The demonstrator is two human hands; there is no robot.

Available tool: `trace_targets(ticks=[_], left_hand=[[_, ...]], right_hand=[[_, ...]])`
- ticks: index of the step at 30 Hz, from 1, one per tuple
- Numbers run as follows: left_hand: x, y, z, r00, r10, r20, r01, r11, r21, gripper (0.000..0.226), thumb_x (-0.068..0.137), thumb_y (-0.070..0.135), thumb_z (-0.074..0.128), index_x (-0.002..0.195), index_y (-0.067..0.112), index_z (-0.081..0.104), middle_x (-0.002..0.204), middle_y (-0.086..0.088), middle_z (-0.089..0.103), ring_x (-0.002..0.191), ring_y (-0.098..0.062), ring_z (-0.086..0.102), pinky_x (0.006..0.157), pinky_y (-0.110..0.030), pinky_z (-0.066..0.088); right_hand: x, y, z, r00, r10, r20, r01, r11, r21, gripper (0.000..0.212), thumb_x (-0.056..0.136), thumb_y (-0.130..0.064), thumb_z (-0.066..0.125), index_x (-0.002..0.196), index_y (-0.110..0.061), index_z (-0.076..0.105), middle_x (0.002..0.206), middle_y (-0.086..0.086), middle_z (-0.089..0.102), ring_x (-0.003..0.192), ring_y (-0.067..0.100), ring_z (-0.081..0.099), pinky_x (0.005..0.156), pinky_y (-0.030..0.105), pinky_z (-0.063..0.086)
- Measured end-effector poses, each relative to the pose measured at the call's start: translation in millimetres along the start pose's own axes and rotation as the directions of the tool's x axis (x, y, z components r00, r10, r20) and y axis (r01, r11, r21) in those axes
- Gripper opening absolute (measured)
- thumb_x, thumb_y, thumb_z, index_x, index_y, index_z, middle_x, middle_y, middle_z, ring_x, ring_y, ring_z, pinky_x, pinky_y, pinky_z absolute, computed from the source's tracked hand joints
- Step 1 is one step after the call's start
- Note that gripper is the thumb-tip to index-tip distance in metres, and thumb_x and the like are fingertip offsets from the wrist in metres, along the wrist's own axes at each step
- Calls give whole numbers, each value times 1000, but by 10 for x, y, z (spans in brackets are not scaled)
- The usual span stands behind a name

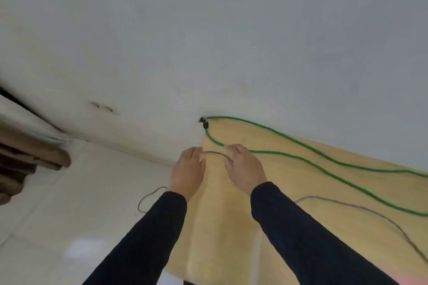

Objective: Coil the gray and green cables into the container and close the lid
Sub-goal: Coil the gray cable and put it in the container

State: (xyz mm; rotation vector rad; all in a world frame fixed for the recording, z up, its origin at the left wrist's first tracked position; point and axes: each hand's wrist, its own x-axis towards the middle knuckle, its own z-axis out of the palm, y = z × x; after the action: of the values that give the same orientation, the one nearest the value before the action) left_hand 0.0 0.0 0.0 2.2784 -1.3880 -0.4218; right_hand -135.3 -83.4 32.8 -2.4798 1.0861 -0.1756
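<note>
A thin gray cable (214, 153) spans between my left hand (188, 171) and my right hand (246, 167), both closed on it above the left end of a pale wooden tabletop (231, 227). More of the gray cable (375, 213) trails over the table to the lower right. A green cable (308, 161) lies doubled along the table's far edge, its black-tipped ends (204, 122) at the far left corner, just beyond my hands. No container or lid is in view.
A white wall (208, 41) rises right behind the table. Left of the table lies a light tiled floor (69, 215) with a thin black wire (150, 199) looping on it. Brown fabric (27, 157) hangs at the far left.
</note>
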Motion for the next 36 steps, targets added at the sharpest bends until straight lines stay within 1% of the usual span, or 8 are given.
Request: trace_targets(ticks=[7, 11, 17, 24, 27, 30, 32, 36], left_hand=[[471, -467, 252, 997, 62, 55, -52, 984, -170, 30, 92, 18, 51, 121, 13, 59, 121, -7, 60, 110, -21, 56, 90, -26, 42], [571, -535, 286, 992, 120, 33, -108, 963, -245, 19, 90, 13, 54, 103, 11, 68, 105, -7, 64, 97, -20, 59, 84, -28, 47], [645, -467, 116, 993, 116, 22, -96, 905, -415, 16, 92, 14, 50, 99, 16, 65, 98, 2, 63, 91, -11, 57, 81, -21, 45], [797, 136, -531, 982, 186, -14, -150, 746, -649, 15, 94, 26, 50, 81, 23, 57, 64, -2, 51, 56, -10, 45, 52, -21, 39], [841, 520, -762, 992, 125, 29, -53, 606, -794, 22, 96, 26, 45, 78, 20, 56, 58, 5, 46, 54, -11, 47, 50, -32, 45], [826, 931, -888, 990, 69, 127, 99, 315, -944, 28, 99, 24, 39, 76, 16, 53, 53, 11, 36, 49, -8, 32, 55, -26, 32], [730, 1218, -912, 969, 118, 215, 197, 147, -969, 29, 99, 24, 35, 77, 15, 51, 55, 8, 31, 51, -10, 25, 53, -24, 29], [425, 1800, -828, 928, 261, 268, 287, -40, -957, 30, 100, 25, 31, 88, 13, 56, 53, 8, 26, 47, -9, 23, 47, -20, 27]], right_hand=[[378, -30, 387, 993, 108, 51, -110, 993, 48, 39, 97, -21, 40, 136, -17, 42, 133, 4, 50, 122, 19, 44, 98, 30, 40], [444, -1, 461, 993, 99, 67, -106, 989, 105, 36, 96, -17, 44, 132, -18, 49, 115, 10, 60, 105, 26, 54, 89, 35, 45], [483, -14, 254, 992, 85, -92, -54, 952, 303, 30, 93, -9, 50, 118, -21, 62, 73, -1, 44, 60, 9, 43, 59, 19, 34], [472, -110, -561, 946, 99, -310, 32, 920, 391, 28, 93, -13, 52, 115, -24, 64, 69, -2, 48, 64, 10, 45, 59, 12, 36], [351, -73, -968, 903, 138, -407, 53, 903, 426, 28, 93, -14, 51, 114, -26, 64, 71, 1, 51, 65, 8, 48, 64, 11, 38], [155, 42, -1327, 864, 155, -479, 81, 896, 437, 28, 93, -14, 51, 115, -28, 63, 75, 3, 56, 69, 8, 50, 68, 10, 39], [18, 153, -1515, 838, 136, -528, 109, 907, 408, 28, 93, -15, 51, 116, -27, 63, 76, 5, 58, 71, 10, 50, 68, 10, 40], [-215, 492, -1811, 803, 107, -586, 147, 917, 370, 29, 93, -13, 50, 117, -24, 62, 75, 4, 58, 72, 9, 50, 68, 8, 39]])
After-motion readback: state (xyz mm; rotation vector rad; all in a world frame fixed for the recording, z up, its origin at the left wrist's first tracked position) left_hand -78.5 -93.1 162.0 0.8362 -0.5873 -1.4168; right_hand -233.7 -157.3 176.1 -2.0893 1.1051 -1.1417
